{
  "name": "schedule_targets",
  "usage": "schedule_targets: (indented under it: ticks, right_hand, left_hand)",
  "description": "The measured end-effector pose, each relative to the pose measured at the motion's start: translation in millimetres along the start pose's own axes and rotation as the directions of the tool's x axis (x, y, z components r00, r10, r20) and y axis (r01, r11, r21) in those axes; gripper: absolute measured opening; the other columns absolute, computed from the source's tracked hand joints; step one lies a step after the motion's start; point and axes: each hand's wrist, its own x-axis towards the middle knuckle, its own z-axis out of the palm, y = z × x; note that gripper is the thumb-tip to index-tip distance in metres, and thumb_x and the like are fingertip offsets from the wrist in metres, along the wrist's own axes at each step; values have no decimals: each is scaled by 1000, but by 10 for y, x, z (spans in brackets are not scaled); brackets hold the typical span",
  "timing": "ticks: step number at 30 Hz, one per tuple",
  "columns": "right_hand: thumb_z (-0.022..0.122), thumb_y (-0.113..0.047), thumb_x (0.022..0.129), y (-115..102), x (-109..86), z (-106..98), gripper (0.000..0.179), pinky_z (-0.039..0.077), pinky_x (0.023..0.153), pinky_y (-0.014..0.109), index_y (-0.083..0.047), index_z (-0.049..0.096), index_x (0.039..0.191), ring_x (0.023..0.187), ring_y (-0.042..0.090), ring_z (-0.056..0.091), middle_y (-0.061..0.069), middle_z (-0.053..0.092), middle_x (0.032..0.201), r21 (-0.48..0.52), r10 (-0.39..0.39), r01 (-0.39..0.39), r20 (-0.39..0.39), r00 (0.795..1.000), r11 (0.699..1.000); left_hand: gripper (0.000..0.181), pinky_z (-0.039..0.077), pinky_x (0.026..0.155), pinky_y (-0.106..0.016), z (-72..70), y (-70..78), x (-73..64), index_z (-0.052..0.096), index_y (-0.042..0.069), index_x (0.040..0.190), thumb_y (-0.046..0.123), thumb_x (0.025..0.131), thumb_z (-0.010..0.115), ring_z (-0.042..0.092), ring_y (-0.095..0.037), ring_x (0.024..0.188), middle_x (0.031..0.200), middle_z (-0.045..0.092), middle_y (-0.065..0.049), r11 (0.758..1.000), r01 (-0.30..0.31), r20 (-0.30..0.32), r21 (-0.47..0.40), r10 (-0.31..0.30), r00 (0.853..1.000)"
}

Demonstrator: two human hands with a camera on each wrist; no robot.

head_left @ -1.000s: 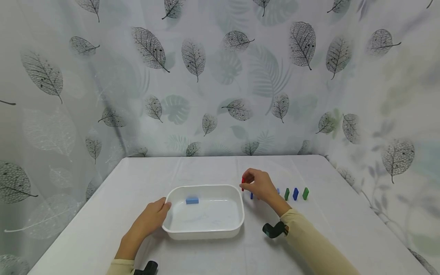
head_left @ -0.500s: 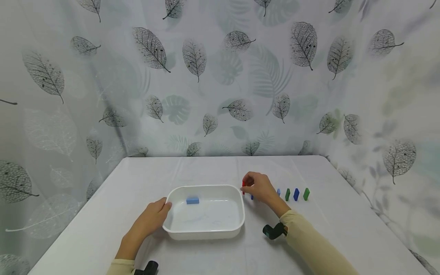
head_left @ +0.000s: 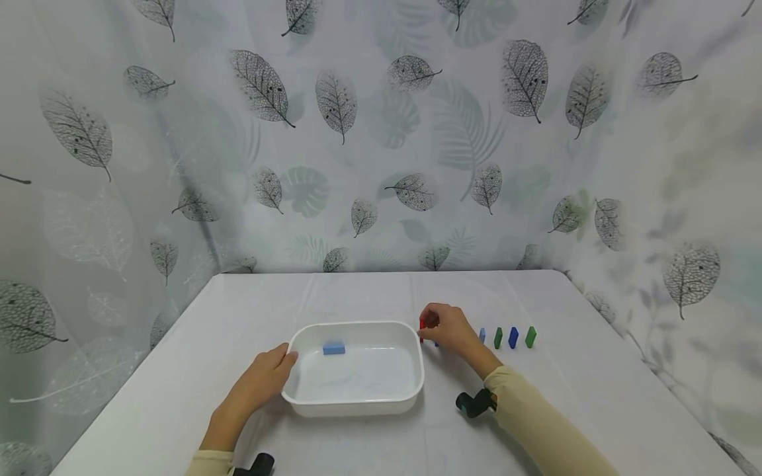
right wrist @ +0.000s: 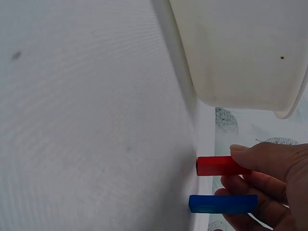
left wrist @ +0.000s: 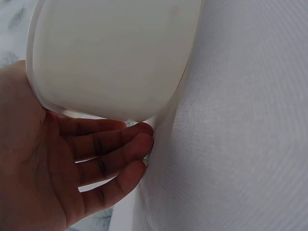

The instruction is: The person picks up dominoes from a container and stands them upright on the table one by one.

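My left hand grips the left rim of a white plastic basin, its fingers against the outside wall. Inside the basin, near its back left, lies a light blue block. Just past the basin's right rim, my right hand pinches an upright red block between thumb and fingers. Whether its lower end touches the table, I cannot tell. Close beside it a dark blue block stands on end, mostly covered by my hand in the head view.
To the right of my right hand, a row of blocks stands upright: a light blue block, a green block, a dark blue block and another green block. A white cloth covers the table. Leaf-patterned curtains hang behind.
My right hand has come down and slightly nearer with the red block, beside the basin's right rim. My left hand and the basin have stayed put.
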Motion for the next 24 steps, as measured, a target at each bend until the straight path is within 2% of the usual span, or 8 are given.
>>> schedule_targets:
  ticks: [10, 17, 24]
  right_hand:
    - [87, -9, 84, -8, 12, -7, 24, 54, 71, 32, -8, 70, 100, 81, 17, 60, -1, 65, 87, -25, -2, 3, 9, 1000, 1000]
    - [86, -10, 85, -40, -3, -18, 28, 56, 72, 31, -4, 70, 107, 82, 20, 59, 0, 65, 88, -26, 26, -25, 29, 999, 999]
    - [87, -11, 85, -50, 3, -15, 29, 56, 74, 32, -5, 70, 107, 84, 20, 59, 1, 65, 90, -49, 29, -27, 29, 999, 998]
  left_hand:
    - [30, 49, 66, -36, 9, -1, 4, 61, -2, 126, 20, 110, 47, 56, -20, 78, 97, 68, -8, 1000, 1, -8, -3, -1, 1000]
    - [32, 50, 68, -38, 11, -12, 10, 60, -3, 127, 21, 110, 47, 57, -21, 81, 102, 69, -9, 1000, -7, -3, 1, 7, 1000]
    - [29, 49, 70, -39, 5, -14, 11, 61, -1, 124, 21, 110, 47, 57, -21, 82, 101, 68, -9, 1000, -1, -5, 13, 1, 1000]
